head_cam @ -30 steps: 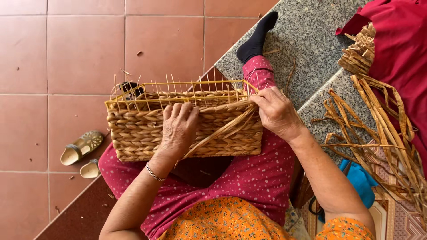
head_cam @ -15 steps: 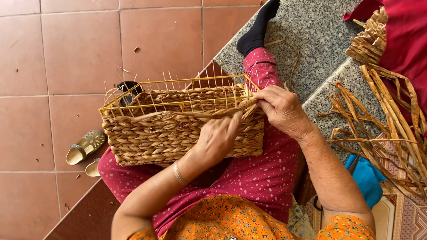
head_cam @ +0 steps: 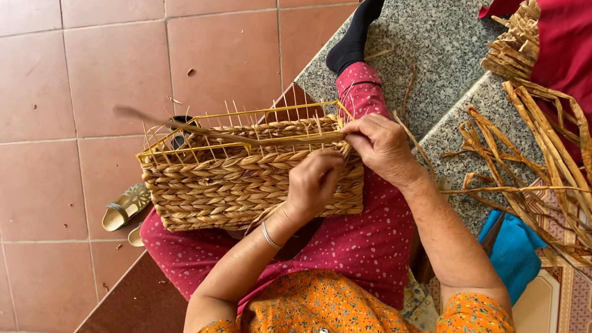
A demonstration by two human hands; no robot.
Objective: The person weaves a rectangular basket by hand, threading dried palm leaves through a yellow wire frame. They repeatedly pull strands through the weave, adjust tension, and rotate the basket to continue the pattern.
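The basket point(head_cam: 246, 172) is resting on the lap, light but stiff. The left hand point(head_cam: 314, 182) is bracing its wall; the right hand point(head_cam: 382, 148), at 3 o'clock, is pinching a pliable strand point(head_cam: 234, 137) near the rim, likely the best hold.

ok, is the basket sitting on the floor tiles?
No, the basket rests on the person's lap, with the left hand against its side and the right hand at its rim.
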